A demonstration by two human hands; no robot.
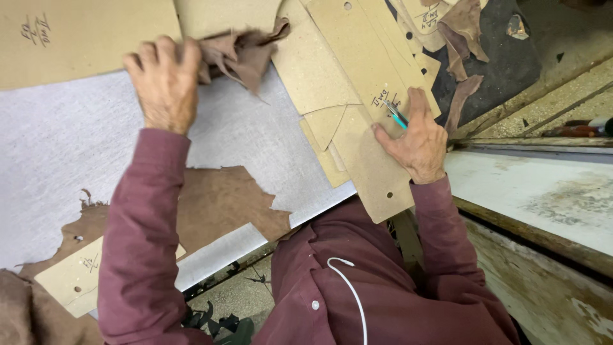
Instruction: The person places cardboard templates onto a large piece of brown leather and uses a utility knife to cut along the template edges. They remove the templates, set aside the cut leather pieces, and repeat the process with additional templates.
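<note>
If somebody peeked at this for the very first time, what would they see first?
Probably the two hands in dark red sleeves: the left hand grips a crumpled brown leather scrap at the top, and the right hand presses a blue-green pen onto a tan cardboard pattern. Under them lies a grey cutting board.
</note>
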